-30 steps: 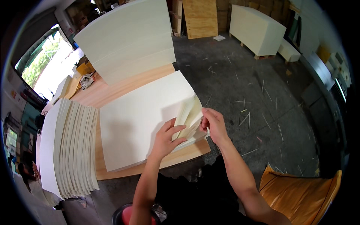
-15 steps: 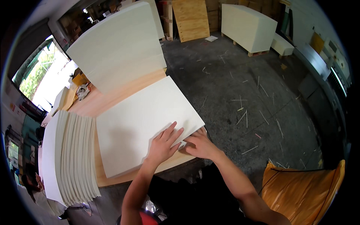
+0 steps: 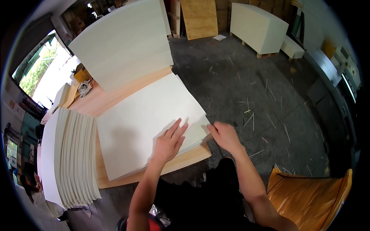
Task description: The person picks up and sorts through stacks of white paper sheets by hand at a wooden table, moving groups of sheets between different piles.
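A stack of large white paper sheets lies at an angle on the wooden table before me. My left hand rests on top of it with fingers stretched out, pressing near the close edge. At the stack's right corner my right hand is closed, thumb and curled fingers gripping the corner of the sheets. That corner bends slightly and the layers there spread apart. How many sheets are between the fingers is hidden. To the left stands a batch of white sheets, fanned into several overlapping bundles.
A tall white paper stack rises behind the wooden tabletop. Paper strips litter the dark floor. White blocks on pallets stand far right, an orange-brown cover near right. Another person is at far left.
My right hand has moved from under the near right edge to the outside of the right corner and closed on it. The sheets there now bend and separate. My left hand stays nearly in place.
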{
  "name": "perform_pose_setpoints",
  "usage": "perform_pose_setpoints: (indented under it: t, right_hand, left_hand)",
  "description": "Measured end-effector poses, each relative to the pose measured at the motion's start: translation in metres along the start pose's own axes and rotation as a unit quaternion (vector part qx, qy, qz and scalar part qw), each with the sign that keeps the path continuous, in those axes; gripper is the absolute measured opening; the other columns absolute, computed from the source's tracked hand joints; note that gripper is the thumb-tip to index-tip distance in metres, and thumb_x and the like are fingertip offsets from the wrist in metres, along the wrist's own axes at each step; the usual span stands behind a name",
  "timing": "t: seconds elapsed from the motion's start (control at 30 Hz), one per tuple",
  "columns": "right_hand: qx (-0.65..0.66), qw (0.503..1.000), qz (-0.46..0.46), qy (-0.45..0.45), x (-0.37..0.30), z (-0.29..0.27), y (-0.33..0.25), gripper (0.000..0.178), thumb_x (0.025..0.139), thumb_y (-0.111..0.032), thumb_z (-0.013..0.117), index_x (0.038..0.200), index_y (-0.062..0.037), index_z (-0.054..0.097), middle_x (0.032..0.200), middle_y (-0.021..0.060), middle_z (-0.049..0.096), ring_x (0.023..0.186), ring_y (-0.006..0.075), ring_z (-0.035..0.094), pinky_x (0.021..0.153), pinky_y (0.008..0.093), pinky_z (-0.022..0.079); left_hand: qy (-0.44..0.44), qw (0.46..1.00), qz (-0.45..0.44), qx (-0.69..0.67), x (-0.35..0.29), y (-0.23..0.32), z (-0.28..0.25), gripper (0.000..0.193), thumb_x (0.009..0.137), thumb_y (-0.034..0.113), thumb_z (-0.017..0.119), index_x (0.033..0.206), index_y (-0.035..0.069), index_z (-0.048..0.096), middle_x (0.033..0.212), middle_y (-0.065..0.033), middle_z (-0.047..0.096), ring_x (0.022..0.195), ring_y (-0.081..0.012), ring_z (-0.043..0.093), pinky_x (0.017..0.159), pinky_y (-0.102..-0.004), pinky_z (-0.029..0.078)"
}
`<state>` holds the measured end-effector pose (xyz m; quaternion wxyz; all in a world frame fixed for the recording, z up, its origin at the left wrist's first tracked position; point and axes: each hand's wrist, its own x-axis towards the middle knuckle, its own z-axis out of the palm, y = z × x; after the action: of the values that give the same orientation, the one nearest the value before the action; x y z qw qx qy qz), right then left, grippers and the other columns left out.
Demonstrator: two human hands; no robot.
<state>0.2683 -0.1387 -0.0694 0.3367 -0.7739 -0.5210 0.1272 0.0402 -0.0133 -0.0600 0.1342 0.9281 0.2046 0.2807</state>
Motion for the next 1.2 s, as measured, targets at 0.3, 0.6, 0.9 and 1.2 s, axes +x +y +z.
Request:
perform_pose_setpoints:
  t: [0.3,0.6,0.9,1.2]
  right_hand:
    - [0.520,0.843,0.125,-0.048,0.015,0.004,-0.048,0.043,0.099,-0.038,0.064,0.072,-0.0084,0.048,0.062,0.0002,0.053,0.058,0.0095,0.055,0.050,0.0277,0.042]
    - [0.576,0.793,0.166,-0.110,0.025,0.002,-0.044,0.037,0.101,-0.031,0.062,0.071,-0.0113,0.052,0.060,0.0003,0.054,0.056,0.0127,0.059,0.049,0.0255,0.040]
    - [0.556,0.812,0.145,-0.100,0.024,-0.007,-0.052,0.041,0.101,-0.035,0.062,0.069,-0.0109,0.051,0.060,-0.0011,0.052,0.054,0.0109,0.055,0.049,0.0254,0.040]
    - [0.528,0.833,0.145,-0.084,0.026,0.003,-0.052,0.037,0.100,-0.028,0.063,0.070,-0.0104,0.051,0.059,-0.0007,0.051,0.053,0.0108,0.055,0.048,0.0265,0.037]
  left_hand:
    - [0.024,0.989,-0.030,-0.143,0.003,-0.009,-0.003,0.035,0.085,0.003,0.070,0.115,0.021,0.075,0.148,-0.0138,0.051,0.108,-0.0302,0.069,0.089,-0.0380,0.059]
    - [0.013,0.993,-0.009,-0.116,0.004,-0.005,-0.008,0.054,0.066,0.035,0.091,0.117,0.025,0.075,0.149,-0.0112,0.051,0.111,-0.0303,0.067,0.091,-0.0402,0.058]
    - [0.023,0.986,-0.004,-0.164,0.003,-0.017,-0.005,0.047,0.073,0.019,0.086,0.118,0.022,0.074,0.149,-0.0113,0.050,0.108,-0.0298,0.068,0.091,-0.0380,0.058]
    - [0.029,0.991,-0.007,-0.134,0.002,-0.010,-0.003,0.037,0.084,0.011,0.074,0.119,0.024,0.073,0.150,-0.0136,0.048,0.110,-0.0321,0.069,0.088,-0.0388,0.059]
